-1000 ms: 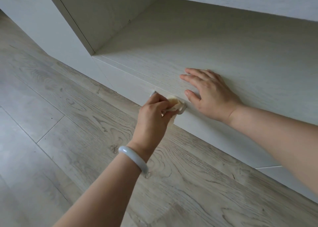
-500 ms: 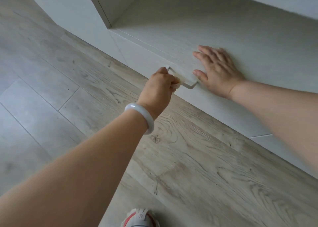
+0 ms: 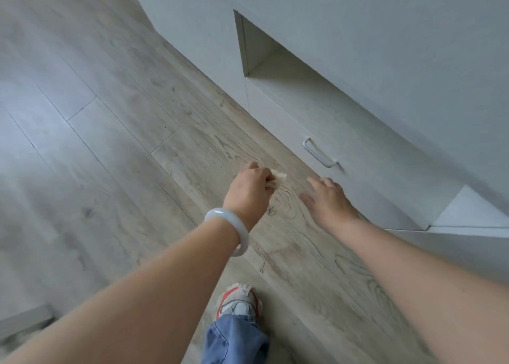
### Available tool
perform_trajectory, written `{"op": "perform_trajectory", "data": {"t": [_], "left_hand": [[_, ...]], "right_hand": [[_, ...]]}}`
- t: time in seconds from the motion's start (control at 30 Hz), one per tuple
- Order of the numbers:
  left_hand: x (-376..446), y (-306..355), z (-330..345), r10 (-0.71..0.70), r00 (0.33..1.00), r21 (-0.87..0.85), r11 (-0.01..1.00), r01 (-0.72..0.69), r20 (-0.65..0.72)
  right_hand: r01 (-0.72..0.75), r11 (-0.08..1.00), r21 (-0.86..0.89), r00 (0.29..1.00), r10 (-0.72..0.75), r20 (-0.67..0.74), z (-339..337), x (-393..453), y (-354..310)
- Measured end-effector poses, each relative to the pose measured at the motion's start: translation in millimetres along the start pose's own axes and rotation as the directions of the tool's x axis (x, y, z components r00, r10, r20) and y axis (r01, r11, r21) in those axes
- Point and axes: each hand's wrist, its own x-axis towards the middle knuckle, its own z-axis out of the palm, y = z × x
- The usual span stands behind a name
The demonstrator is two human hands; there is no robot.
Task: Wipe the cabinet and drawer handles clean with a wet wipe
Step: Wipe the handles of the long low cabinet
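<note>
I see my left hand (image 3: 249, 188) hanging over the pale grey wood-grain plank floor (image 3: 115, 121), its fingers curled round a small crumpled cream-white wet wipe (image 3: 278, 178) that pokes out past the knuckles toward the furniture. A smooth milky-white bangle (image 3: 230, 230) sits on that wrist. My right hand (image 3: 327, 199) is just beside it, fingers straight and slightly spread, palm down, holding nothing; it hangs over the floor in front of the drawer and I cannot tell whether its fingertips touch the drawer front. The thin brushed-metal bar handle (image 3: 321, 152) is mounted on the flat light-grey drawer front (image 3: 363, 165), up and to the right of the wipe, and neither hand is on it: the wipe is near the handle but clearly apart from it. Above the drawer is an open rectangular niche (image 3: 264, 57) set into the light-grey wood-grain cabinet (image 3: 371, 32), and the cabinet face runs on above and to the left of it. At the bottom of the view a white and red sneaker (image 3: 239, 299) stands on the planks, with a blue denim trouser leg (image 3: 234, 339) over it. The edges of both hands are a little blurred.
</note>
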Motion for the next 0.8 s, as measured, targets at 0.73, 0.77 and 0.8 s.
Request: {"op": "perform_trajectory", "data": {"t": [0.73, 0.77, 0.8], "left_hand": [[57.5, 3.6, -236.3, -0.283, 0.943, -0.2, 0.948, 0.247, -0.176], [68.1, 6.3, -243.2, -0.309, 0.932, -0.215, 0.939, 0.268, -0.187], [79.0, 8.4, -249.8, -0.331, 0.924, -0.228, 0.93, 0.287, -0.189]], "right_hand": [[0.346, 0.937, 0.039, 0.938, -0.345, -0.034, -165.3, 68.5, -225.6], [0.385, 0.923, 0.013, 0.923, -0.384, -0.029, -176.0, 82.4, -233.8], [0.412, 0.911, -0.009, 0.911, -0.412, -0.029, -186.1, 95.4, -241.9]]}}
